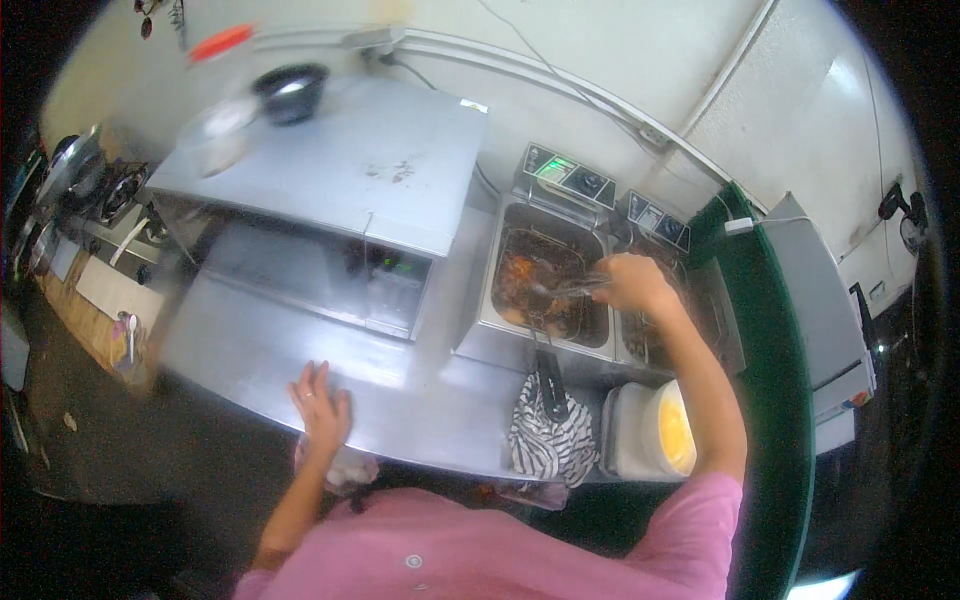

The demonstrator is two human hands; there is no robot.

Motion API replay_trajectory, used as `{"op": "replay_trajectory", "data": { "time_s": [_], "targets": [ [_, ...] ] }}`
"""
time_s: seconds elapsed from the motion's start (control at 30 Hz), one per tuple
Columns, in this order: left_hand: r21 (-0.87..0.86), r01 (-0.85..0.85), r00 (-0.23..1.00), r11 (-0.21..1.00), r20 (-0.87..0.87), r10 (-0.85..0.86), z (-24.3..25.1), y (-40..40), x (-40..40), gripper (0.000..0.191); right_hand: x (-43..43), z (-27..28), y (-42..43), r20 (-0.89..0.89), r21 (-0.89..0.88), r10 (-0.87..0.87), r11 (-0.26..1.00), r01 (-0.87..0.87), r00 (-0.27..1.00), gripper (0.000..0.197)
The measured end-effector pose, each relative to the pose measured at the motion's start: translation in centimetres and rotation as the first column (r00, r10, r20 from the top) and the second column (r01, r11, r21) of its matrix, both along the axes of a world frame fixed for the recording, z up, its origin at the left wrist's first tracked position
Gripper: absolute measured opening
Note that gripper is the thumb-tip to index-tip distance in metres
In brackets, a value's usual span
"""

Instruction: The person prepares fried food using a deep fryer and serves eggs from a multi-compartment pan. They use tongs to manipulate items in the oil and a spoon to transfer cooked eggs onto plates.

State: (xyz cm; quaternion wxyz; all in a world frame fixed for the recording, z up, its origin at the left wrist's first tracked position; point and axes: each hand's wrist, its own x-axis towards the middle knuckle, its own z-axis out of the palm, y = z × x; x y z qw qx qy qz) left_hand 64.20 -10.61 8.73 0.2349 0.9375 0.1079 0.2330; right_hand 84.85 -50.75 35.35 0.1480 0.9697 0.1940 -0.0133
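My right hand (pixel 636 283) is closed around metal tongs (pixel 574 285) over the left well of a countertop deep fryer (pixel 480 330). The tongs' tips, blurred, reach among browned pieces of food (pixel 519 276) in dark oil; whether they pinch a piece I cannot tell. A fryer basket's black handle (pixel 551 386) points towards me, above a striped cloth (pixel 551 435). My left hand (pixel 321 403) rests on the edge of the stainless steel counter (pixel 420 405), fingers apart, holding nothing.
A steel shelf (pixel 337 165) with a black bowl (pixel 292 94) stands at the back left. The fryer's second well (pixel 652 330) lies under my right forearm. Right of the cloth stand a plastic container (pixel 630 427) and a white tub with yellow contents (pixel 675 431). A green partition (pixel 776 360) bounds the right side.
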Motion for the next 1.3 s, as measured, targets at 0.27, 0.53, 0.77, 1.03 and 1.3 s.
{"op": "replay_trajectory", "data": {
  "time_s": [0.27, 0.53, 0.77, 1.03, 1.3],
  "targets": [
    [0.006, -0.002, 1.0, 1.0, 0.016, 0.002, 0.2, -0.2, 0.0, 0.057, 3.1, -6.1, 0.4, -0.106, -0.137, 0.227, 0.961, -0.241, 0.968, 0.038],
    [-0.023, -0.017, 0.999, 1.0, 0.048, 0.018, 0.0, -0.1, -0.2, 0.056, 4.4, -4.4, -1.0, -0.004, 0.008, 0.198, 0.98, -0.198, 0.98, 0.029],
    [-0.004, 0.003, 0.999, 1.0, 0.053, -0.003, -0.2, 0.2, -0.4, 0.057, 4.1, -2.9, -1.8, -0.049, 0.023, 0.006, 1.0, -0.005, 0.999, 0.034],
    [-0.001, 0.011, 0.996, 1.0, 0.087, -0.011, -0.4, 0.1, -0.3, 0.057, 3.0, -2.7, -1.7, 0.123, 0.022, 0.092, 0.995, -0.095, 0.988, 0.029],
    [0.0, 0.008, 0.997, 1.0, 0.079, -0.008, -0.3, 0.0, -0.4, 0.057, 1.7, -1.3, 0.9, 0.045, -0.291, 0.239, 0.932, -0.216, 0.97, 0.011]
  ]
}}
